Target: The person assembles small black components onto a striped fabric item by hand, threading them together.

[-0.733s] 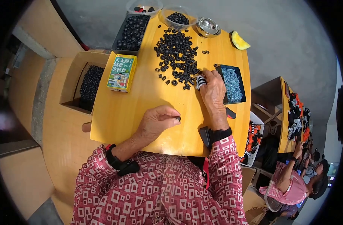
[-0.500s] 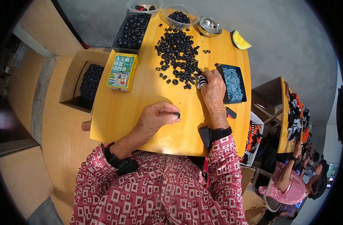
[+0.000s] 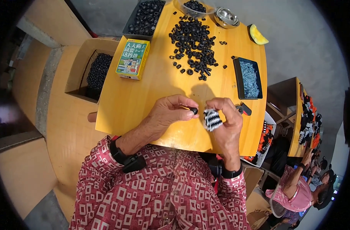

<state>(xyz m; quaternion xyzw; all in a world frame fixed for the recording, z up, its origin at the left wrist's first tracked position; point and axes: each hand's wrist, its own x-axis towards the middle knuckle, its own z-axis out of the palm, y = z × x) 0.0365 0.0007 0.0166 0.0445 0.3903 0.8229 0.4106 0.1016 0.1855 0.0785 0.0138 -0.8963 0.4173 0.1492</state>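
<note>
Low over the near part of the yellow table (image 3: 144, 126), my two hands are close together. My left hand (image 3: 159, 117) pinches a small rounded black plastic piece (image 3: 194, 110) between thumb and fingers. Facing it, my right hand (image 3: 229, 126) is closed round a small black-and-white striped knitted piece (image 3: 212, 120). Whether a small part also sits between the right fingertips, I cannot tell. Farther up the table spreads a loose pile of small black plastic parts (image 3: 192, 42), with rings and short plugs among them.
At right lie a black tray (image 3: 238, 82) of clear bluish bits and a black-and-red tool (image 3: 244, 109). A yellow-green box (image 3: 132, 59), black bin (image 3: 138, 36), clear bowl (image 3: 203, 14), metal bowl (image 3: 226, 18) and yellow wedge (image 3: 258, 35) edge the table. Another person (image 3: 291, 188) sits at far right.
My right hand has come back from beside the pile toward my left hand, bringing the striped knitted piece. My left hand still pinches the black piece. The view has shifted slightly.
</note>
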